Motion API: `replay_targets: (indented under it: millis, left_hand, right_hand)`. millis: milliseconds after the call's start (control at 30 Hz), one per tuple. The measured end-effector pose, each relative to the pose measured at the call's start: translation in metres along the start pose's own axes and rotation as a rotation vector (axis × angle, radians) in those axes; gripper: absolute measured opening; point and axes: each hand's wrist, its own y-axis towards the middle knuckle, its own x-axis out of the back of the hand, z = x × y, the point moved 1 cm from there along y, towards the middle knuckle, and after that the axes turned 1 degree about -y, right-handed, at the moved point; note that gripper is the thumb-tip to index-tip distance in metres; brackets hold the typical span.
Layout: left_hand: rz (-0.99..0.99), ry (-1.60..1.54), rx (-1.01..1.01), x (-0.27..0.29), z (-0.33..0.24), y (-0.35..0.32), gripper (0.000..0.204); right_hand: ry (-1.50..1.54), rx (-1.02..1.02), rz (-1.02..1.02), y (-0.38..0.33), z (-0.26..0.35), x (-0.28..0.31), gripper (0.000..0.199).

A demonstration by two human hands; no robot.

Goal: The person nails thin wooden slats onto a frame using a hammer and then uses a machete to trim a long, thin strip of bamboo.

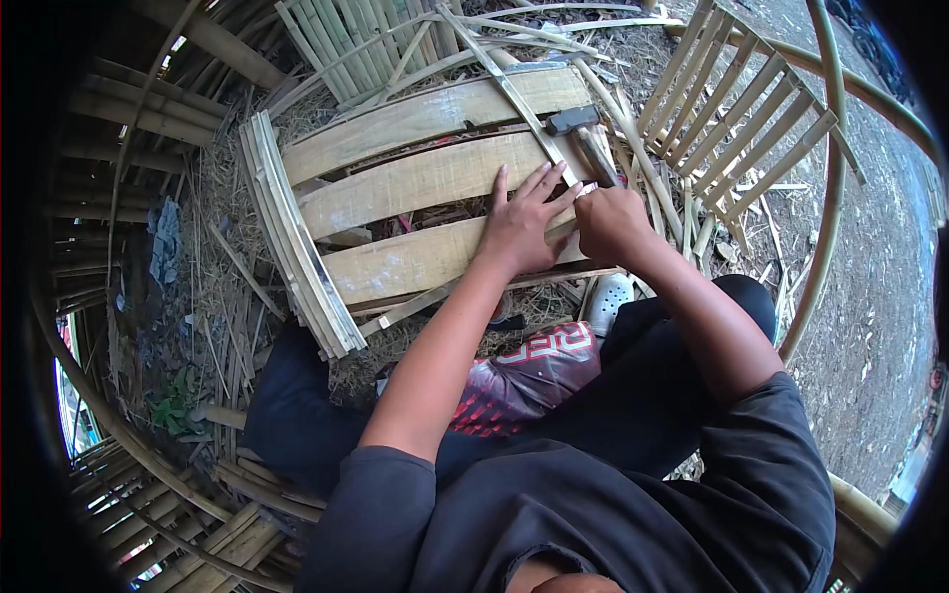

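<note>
Hammer (597, 151), grip end apparently hidden

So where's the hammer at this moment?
In the head view, the hammer is near the slatted platform's far right corner, just right of the long strip, its handle pointing toward the right hand.

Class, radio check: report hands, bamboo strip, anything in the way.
Left hand spread at the bamboo strip. Right hand curled by the hammer, grip unclear. Strip slants across wooden slats; hammer head close beside it.
</note>
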Motion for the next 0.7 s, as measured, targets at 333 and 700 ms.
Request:
replay_targets:
  millis: [333, 700]
  left_hand:
    - [-0.038, -0.061, 0.008, -0.001, -0.002, 0.001, 0.068]
    - [-0.034, -0.046, 0.000, -0.002, 0.003, -0.001, 0.071]
  right_hand:
    - [0.226, -0.106, 0.056, 0.005, -0.011, 0.002, 0.023]
    - [0.470, 0.182, -0.178, 0.014, -0.029, -0.029, 0.022]
